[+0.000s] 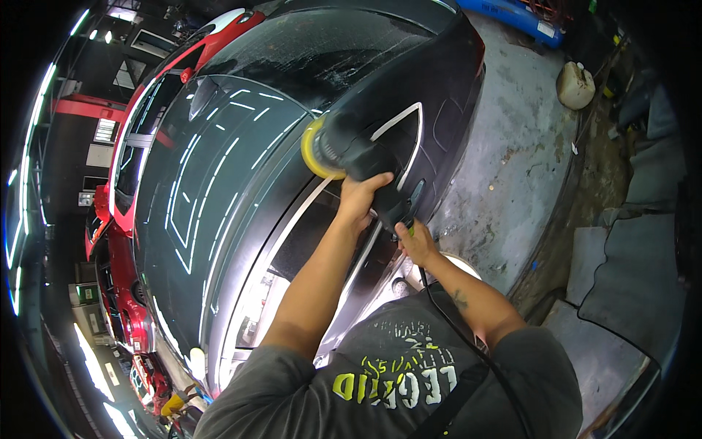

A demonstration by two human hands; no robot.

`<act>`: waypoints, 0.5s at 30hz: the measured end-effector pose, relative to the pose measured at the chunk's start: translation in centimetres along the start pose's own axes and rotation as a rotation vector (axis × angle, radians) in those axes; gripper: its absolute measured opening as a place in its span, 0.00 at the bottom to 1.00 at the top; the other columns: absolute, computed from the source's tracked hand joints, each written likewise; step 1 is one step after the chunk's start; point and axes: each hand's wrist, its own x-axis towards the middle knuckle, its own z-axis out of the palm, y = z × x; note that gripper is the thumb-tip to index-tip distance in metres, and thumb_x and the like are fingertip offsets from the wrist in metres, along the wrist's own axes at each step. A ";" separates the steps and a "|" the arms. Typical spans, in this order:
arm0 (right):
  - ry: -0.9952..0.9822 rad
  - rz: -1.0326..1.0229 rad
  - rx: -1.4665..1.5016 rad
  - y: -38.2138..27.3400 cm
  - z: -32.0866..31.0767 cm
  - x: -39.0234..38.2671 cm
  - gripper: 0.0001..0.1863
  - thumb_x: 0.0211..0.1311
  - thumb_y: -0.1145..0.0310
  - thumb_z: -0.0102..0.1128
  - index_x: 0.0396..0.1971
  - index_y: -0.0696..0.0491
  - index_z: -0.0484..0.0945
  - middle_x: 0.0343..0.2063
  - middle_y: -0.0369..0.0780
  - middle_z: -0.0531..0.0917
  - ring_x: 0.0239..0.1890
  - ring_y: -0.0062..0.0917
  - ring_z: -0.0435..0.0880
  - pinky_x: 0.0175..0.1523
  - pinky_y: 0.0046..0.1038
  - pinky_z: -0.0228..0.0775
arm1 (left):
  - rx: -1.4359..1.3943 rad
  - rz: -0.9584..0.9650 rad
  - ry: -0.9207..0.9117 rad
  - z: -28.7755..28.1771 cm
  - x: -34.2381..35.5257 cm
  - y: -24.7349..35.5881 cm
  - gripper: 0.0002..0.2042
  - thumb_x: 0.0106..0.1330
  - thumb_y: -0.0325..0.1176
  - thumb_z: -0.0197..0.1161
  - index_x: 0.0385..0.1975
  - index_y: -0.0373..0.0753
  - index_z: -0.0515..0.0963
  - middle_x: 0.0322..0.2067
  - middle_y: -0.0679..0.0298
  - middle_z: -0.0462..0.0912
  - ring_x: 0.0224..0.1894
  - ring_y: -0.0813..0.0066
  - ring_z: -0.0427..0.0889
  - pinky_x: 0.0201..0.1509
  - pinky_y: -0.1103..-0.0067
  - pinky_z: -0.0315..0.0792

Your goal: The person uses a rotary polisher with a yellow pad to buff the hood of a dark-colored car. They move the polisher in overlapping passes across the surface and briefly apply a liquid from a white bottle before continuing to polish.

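Both my hands hold a black electric car polisher (365,159) with a yellow round pad (313,150). My left hand (357,197) is wrapped round its body just behind the head, thumb across the top. Farther back, my right hand (417,243) grips the rear end of the handle, where the black cord (468,340) comes out. The pad stands tilted at the roof edge of a dark car (248,124), by the rear pillar; whether its whole face touches the paint I cannot tell. White light strips reflect in the roof.
The car's rear window (322,51) has streaks on it. Red cars (131,293) stand beyond it on the left. A pale jerrycan (575,85) and a blue tank (512,18) sit on the right side of the grey floor (504,161). The cord runs over my torso.
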 end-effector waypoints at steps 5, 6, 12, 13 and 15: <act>0.117 0.161 0.132 -2.3 -5.5 3.0 0.39 0.77 0.27 0.57 0.37 0.56 0.74 0.19 0.41 0.80 0.14 0.25 0.79 0.20 0.30 0.72 | 0.009 -0.107 -0.094 6.8 7.0 0.8 0.25 0.59 0.26 0.79 0.56 0.36 0.81 0.44 0.58 0.86 0.43 0.62 0.88 0.48 0.61 0.85; 0.127 0.189 0.135 -2.7 -6.7 3.5 0.39 0.77 0.26 0.56 0.34 0.55 0.73 0.19 0.41 0.80 0.14 0.25 0.78 0.19 0.30 0.72 | -0.027 -0.136 -0.102 7.8 8.4 0.9 0.25 0.57 0.25 0.80 0.56 0.36 0.82 0.45 0.58 0.87 0.44 0.61 0.89 0.48 0.60 0.86; 0.092 0.166 0.001 -10.3 -10.5 3.0 0.41 0.75 0.27 0.60 0.37 0.58 0.72 0.19 0.41 0.78 0.13 0.25 0.77 0.17 0.30 0.70 | -0.128 -0.195 -0.100 8.6 9.4 3.0 0.22 0.62 0.31 0.79 0.55 0.38 0.79 0.42 0.59 0.85 0.41 0.62 0.88 0.47 0.57 0.87; 0.080 0.156 -0.037 -10.6 -10.8 3.2 0.41 0.75 0.27 0.61 0.38 0.58 0.72 0.19 0.41 0.79 0.13 0.25 0.77 0.17 0.30 0.70 | -0.138 -0.191 -0.107 8.4 9.1 3.5 0.23 0.63 0.32 0.79 0.56 0.39 0.79 0.42 0.59 0.85 0.41 0.63 0.88 0.48 0.58 0.87; 0.010 0.131 -0.075 -11.2 -10.6 2.7 0.40 0.75 0.27 0.61 0.38 0.58 0.73 0.19 0.41 0.79 0.13 0.25 0.78 0.17 0.30 0.70 | -0.171 -0.138 -0.095 7.4 7.5 3.8 0.23 0.63 0.33 0.80 0.56 0.38 0.79 0.43 0.59 0.85 0.43 0.63 0.89 0.49 0.58 0.87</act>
